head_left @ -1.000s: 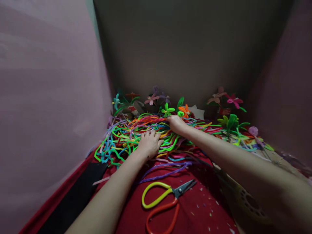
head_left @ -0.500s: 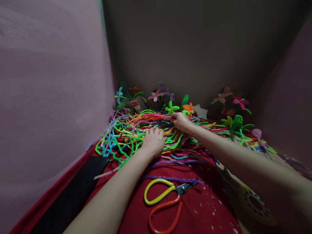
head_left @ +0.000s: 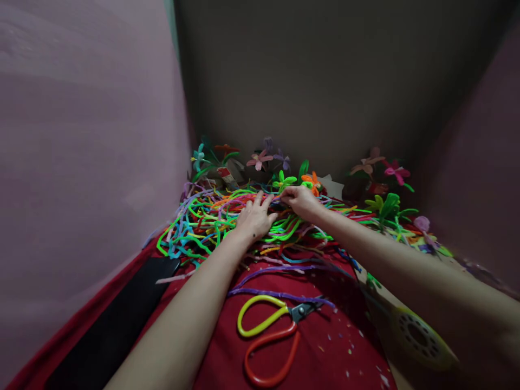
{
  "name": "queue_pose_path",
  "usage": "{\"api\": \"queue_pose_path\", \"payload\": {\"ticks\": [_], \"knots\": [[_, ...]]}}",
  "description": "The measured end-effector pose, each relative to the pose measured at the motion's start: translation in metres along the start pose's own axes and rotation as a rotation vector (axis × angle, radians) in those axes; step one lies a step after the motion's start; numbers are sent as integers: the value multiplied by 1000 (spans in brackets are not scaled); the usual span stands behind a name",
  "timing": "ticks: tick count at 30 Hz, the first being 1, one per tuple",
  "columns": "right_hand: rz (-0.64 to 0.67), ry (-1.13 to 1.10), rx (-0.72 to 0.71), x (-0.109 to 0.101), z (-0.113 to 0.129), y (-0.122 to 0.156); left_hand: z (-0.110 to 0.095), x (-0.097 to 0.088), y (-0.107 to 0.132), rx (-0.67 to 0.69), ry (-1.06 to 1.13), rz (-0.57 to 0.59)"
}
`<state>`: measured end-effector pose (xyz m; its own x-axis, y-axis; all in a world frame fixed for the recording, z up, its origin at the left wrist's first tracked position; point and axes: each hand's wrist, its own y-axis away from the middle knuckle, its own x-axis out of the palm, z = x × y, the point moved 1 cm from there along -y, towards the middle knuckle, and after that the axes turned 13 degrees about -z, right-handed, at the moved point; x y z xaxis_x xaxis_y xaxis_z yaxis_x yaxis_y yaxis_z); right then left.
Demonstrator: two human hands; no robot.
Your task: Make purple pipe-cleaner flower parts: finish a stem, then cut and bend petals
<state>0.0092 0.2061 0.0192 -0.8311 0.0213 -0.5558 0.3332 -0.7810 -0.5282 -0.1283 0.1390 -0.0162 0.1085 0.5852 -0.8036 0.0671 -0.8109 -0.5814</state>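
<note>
A tangled heap of many-coloured pipe cleaners (head_left: 195, 216) covers the far part of the red cloth. My left hand (head_left: 255, 219) lies palm down on it, fingers spread and pointing away from me. Just to its right, my right hand (head_left: 303, 201) is closed in a pinch on a pipe cleaner at the heap's far side; the fingertips partly hide it. A green pipe-cleaner flower (head_left: 284, 180) and an orange one (head_left: 312, 183) stand right behind that hand. Nearer to me lie scissors (head_left: 298, 312) with one yellow and one red handle, beside a purple pipe cleaner (head_left: 268, 294).
More pipe-cleaner flowers stand along the back wall, among them a pink flower (head_left: 259, 158) and a magenta flower (head_left: 397, 172). A flat black object (head_left: 117, 314) lies at left. Small scraps dot the red cloth (head_left: 325, 368). At right is a yellow object with a ring of holes (head_left: 424, 338).
My left hand has slid forward over the heap and its fingers have spread. My right hand stays at nearly the same place, still pinching. The view has shifted slightly.
</note>
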Motion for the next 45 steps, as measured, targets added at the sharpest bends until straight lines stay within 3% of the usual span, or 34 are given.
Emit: {"api": "queue_pose_path", "payload": {"ticks": [12, 21, 24, 26, 29, 32, 34, 36, 39, 45], "knots": [[-97, -395, 146, -26, 38, 11, 1, 9, 1, -22, -26, 57], [-263, -714, 97, -93, 79, 15, 1, 15, 3, -75, 44, 22], [-312, -843, 189, -109, 80, 24, 0, 5, 2, -103, 116, -55], [-312, -937, 326, -113, 76, 35, -4, -11, 1, -112, 182, -141], [-282, -1037, 543, -111, 69, 54, -23, -46, 5, -89, 333, -232], [-222, -1083, 691, -104, 65, 78, -51, -77, 18, -68, 602, -183], [-168, -1095, 741, -100, 65, 95, -69, -90, 31, -293, 1279, -73], [-117, -1076, 768, -96, 65, 113, -82, -97, 42, -540, 1663, -39], [-19, -1027, 759, -93, 67, 140, -90, -97, 56, -708, 1751, -70], [81, -835, 683, -91, 65, 176, -97, -83, 73, -789, 1697, 12]]}}
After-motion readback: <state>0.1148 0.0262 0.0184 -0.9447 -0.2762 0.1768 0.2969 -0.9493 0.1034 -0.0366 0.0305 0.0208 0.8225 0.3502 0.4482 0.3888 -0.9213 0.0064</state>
